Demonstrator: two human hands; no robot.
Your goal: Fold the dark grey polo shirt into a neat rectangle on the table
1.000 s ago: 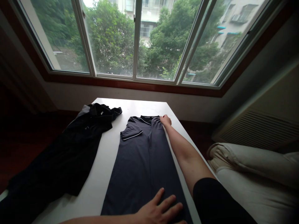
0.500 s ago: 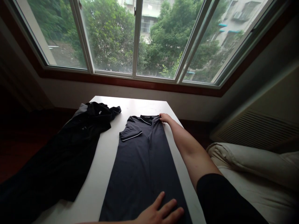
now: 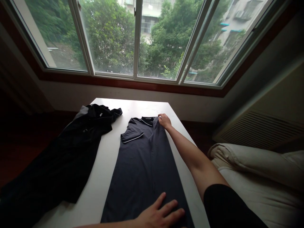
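A dark grey polo shirt lies lengthwise on the white table, its collar toward the window. White piping edges the collar and the one sleeve that shows, on the left. The right side of the shirt is folded inward, making a long straight edge. At the collar's right end, my right hand has its fingers closed on the cloth by the shoulder. Lower down, my left hand rests flat on the shirt with fingers spread; part of it is cut off by the frame's bottom.
On the table's left side a black polo shirt lies loosely and hangs past the edge. Beyond the table is a wall with a wide window. A pale padded cushion or bedding sits at the right, near a slatted panel.
My right hand has shifted slightly left along the shoulder toward the collar, and the cloth there lies smoother. My left hand stays spread on the shirt.
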